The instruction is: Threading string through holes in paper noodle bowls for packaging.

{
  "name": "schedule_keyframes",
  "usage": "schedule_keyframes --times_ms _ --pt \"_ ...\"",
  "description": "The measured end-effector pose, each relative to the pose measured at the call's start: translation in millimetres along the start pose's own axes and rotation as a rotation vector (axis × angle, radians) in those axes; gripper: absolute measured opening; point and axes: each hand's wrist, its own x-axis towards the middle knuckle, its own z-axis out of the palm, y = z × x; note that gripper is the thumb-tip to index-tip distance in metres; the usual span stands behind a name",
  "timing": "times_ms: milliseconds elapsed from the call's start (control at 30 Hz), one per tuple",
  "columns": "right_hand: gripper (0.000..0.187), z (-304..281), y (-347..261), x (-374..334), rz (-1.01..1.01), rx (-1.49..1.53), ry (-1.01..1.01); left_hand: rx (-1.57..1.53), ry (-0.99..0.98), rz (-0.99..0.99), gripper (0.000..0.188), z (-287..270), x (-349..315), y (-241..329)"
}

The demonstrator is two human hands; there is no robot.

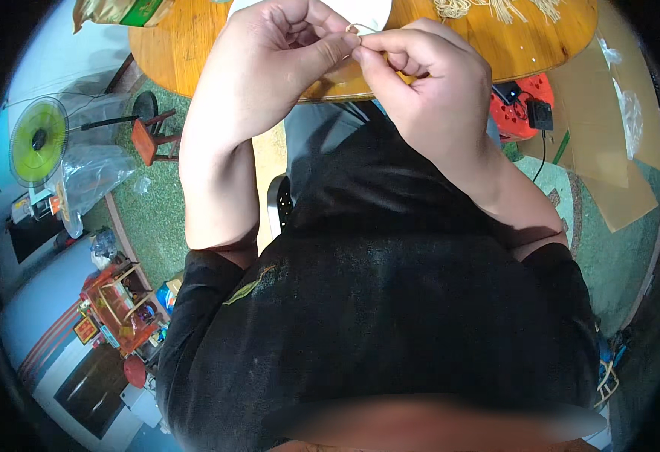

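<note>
Over the near edge of the wooden table (187, 53), both hands meet fingertip to fingertip. A thin beige cord (365, 29) shows as a small loop at the fingertips. My left hand (273, 64) pinches it between thumb and forefinger, with the other fingers curled. From the other side my right hand (443, 83) pinches it too, thumb against forefinger. The fingers hide most of the cord. Behind them lies a white round plate or sheet (368, 10), partly cut off by the frame. Bundles of similar beige cord (499, 10) rest on the table to the right.
A gold and green packet (130, 10) sits at the table's far left. Below the table's right side, a red stool (514, 117) carries a black adapter (540, 114) with a cable. Flattened cardboard (601, 128) lies at the right. A green fan (38, 141) stands at the left.
</note>
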Motion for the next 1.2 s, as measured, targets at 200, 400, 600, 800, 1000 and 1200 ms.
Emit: schedule_keyframes --times_ms 200,400,600,800,1000,1200 --pt "0.008 7 11 -8 0.302 0.444 -0.106 0.049 0.020 0.073 0.002 3 -4 3" --pt "0.014 3 8 -5 0.604 0.587 -0.161 0.133 0.103 0.135 0.002 8 -8 4" --pt "0.016 2 16 -6 0.840 0.989 -0.137 -0.024 0.119 0.293 0.018 9 -15 -3" --pt "0.020 2 22 -7 0.835 1.153 -0.286 -0.052 0.192 1.393 0.027 15 45 -65" --pt "0.020 1 22 -7 0.895 1.166 -0.250 -0.078 0.221 1.431 0.014 15 48 -75" --pt "0.014 0 21 -12 0.652 0.700 -0.164 0.575 0.236 0.664 0.009 8 -12 -15"
